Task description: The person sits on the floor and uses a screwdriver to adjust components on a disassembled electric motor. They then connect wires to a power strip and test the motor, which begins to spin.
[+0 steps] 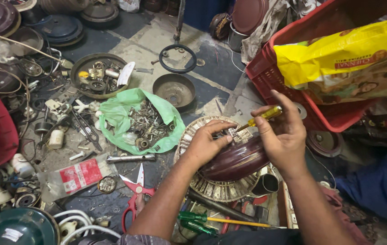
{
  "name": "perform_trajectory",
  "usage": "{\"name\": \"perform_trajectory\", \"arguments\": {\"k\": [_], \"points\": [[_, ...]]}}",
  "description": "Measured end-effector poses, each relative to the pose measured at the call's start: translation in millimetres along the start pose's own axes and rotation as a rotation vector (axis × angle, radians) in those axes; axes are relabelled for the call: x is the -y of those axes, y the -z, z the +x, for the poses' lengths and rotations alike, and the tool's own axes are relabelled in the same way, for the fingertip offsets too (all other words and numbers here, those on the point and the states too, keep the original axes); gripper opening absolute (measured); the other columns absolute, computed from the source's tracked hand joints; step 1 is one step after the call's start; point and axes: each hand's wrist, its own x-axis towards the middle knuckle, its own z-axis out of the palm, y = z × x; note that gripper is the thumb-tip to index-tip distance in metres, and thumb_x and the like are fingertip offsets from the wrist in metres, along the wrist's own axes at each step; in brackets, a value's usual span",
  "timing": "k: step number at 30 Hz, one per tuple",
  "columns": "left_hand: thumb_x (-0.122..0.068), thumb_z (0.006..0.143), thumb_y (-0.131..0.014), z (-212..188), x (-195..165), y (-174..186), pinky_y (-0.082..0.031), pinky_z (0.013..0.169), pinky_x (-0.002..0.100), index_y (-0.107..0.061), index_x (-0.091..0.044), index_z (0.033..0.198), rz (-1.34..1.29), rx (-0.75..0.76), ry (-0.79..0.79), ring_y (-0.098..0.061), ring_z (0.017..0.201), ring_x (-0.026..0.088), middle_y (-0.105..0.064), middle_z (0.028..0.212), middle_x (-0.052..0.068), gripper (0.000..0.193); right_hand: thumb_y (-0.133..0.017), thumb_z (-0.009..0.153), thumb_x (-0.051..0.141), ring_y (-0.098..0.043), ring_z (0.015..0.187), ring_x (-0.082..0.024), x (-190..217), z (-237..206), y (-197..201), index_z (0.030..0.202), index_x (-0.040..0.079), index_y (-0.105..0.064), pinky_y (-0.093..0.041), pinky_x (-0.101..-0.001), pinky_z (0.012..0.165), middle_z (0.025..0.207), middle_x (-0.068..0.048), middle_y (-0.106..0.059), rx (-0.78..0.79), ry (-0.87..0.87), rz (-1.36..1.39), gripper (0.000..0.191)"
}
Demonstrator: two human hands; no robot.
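On the floor, just right of the green plastic bag (125,115) of small metal parts, sits the fan motor (230,159): maroon cover over a ring of pale stator laminations. Crowded on all sides. Red crate (266,68) with a yellow bag (339,54) close on the motor's far right, rusty bowl (174,90) beyond the green bag, red-handled scissors (135,190) and a steel pipe piece (131,158) near the motor's left, green-handled screwdrivers (202,221) just below it. Little bare floor; only a small patch between bowl and crate.

Left hand (207,143) lies palm down on the maroon cover, fingers curled over its top edge, grip clenched on the motor. Right hand (282,134) comes in from the right, wrist bent, grip grasping a yellow-handled screwdriver (264,115), tip angled down-left to the motor's rim beside the left fingertips.
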Motion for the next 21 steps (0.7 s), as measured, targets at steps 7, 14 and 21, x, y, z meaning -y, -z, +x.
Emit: {"name": "perform_trajectory", "arguments": {"k": [7,14,21], "points": [[-0.008,0.086,-0.075,-1.7,-6.3,1.5,-0.049,0.103,0.032,-0.074,-0.013,0.123,0.01,-0.016,0.071,-0.066,0.117,0.02,-0.07,0.121,0.007,0.037,-0.07,0.097,-0.003,-0.067,0.107,-0.013,3.1,2.7,-6.3,0.147,0.004,-0.05,-0.056,-0.0274,0.093,0.115,-0.008,-0.068,0.037,-0.031,0.017,0.054],[-0.009,0.087,-0.074,-4.2,-9.5,3.2,-0.05,0.102,0.031,-0.074,-0.013,0.123,0.039,-0.032,0.068,-0.067,0.115,0.02,-0.07,0.12,0.006,0.036,-0.074,0.096,-0.003,-0.069,0.103,-0.012,9.1,5.2,-14.0,0.138,0.003,-0.057,-0.057,-0.0267,0.093,0.11,-0.007,-0.07,0.008,-0.014,-0.04,0.045],[-0.01,0.087,-0.074,-2.8,-8.9,3.4,-0.05,0.104,0.032,-0.074,-0.012,0.122,0.025,-0.04,0.057,-0.067,0.117,0.022,-0.07,0.122,0.007,0.035,-0.074,0.094,-0.002,-0.065,0.095,-0.009,20.6,8.8,-15.4,0.145,0.004,-0.057,-0.054,-0.0245,0.088,0.11,-0.007,-0.072,0.038,0.06,-0.248,0.054]]}}
